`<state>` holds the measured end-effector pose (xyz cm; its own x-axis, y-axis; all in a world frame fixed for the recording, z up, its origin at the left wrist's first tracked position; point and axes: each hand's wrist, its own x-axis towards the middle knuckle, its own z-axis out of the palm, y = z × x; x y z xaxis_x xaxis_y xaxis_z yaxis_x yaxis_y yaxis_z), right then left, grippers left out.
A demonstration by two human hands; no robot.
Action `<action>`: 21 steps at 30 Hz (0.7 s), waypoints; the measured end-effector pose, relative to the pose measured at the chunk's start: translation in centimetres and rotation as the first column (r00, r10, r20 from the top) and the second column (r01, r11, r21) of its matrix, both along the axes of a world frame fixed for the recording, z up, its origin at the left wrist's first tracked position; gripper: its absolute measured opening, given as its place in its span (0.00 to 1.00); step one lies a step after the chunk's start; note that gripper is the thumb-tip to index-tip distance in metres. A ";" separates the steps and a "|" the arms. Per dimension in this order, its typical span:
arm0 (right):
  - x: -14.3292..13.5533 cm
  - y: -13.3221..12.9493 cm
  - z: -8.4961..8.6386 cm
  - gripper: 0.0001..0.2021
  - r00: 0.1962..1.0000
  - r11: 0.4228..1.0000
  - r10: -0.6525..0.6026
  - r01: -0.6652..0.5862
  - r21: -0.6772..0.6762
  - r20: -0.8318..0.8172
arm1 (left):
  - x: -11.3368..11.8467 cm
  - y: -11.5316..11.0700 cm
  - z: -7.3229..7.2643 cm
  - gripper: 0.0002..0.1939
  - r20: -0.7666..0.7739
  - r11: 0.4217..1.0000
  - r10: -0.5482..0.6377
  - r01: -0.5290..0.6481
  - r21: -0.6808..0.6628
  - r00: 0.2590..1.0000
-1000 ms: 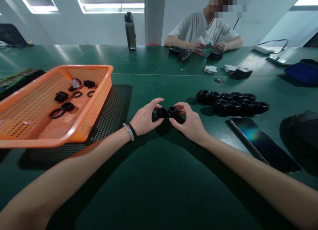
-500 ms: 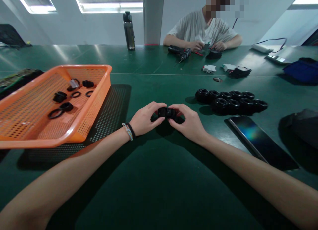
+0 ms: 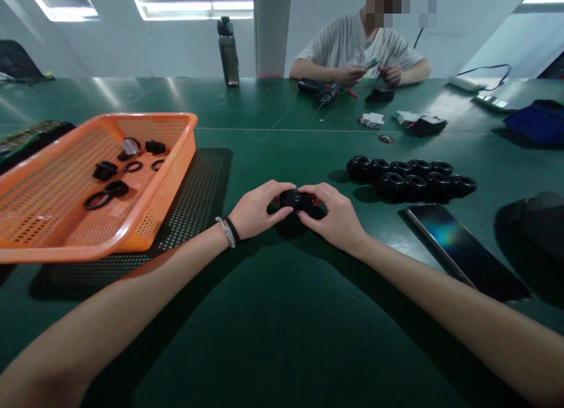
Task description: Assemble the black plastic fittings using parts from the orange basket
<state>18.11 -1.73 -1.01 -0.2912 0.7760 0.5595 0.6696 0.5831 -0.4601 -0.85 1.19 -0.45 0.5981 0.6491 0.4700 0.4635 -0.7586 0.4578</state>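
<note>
A small black ribbed plastic fitting (image 3: 296, 200) is held sideways between my two hands, low over the green table. My left hand (image 3: 261, 210) pinches its left end between thumb and fingers. At its right end, my right hand (image 3: 333, 215) grips in the same way. My fingertips hide parts of both ends. To the left, an orange basket (image 3: 173, 184) holds several loose black parts, among them a ribbed fitting (image 3: 105, 170) and a thin ring (image 3: 133, 166). Right of my hands, several glossy black round pieces (image 3: 414, 181) with holes stand in two rows.
A phone (image 3: 467, 249) lies beside my right forearm, near a dark object (image 3: 544, 223) at the right edge. Across the table (image 3: 282, 331) a person (image 3: 352, 49) handles small parts behind a power drill (image 3: 321, 92). A bottle (image 3: 228, 55) stands at the far side.
The fitting appears slightly turned between my fingers; my hands stay in place. Across the table, the person's hands have lifted, with a small greenish piece in one.
</note>
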 end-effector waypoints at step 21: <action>0.0 -0.1 0.0 0.12 0.999 1.000 -0.007 0.008 0.008 -0.044 | 0.3 0.1 0.3 0.16 -0.052 0.992 0.043 -0.049 -0.115 0.998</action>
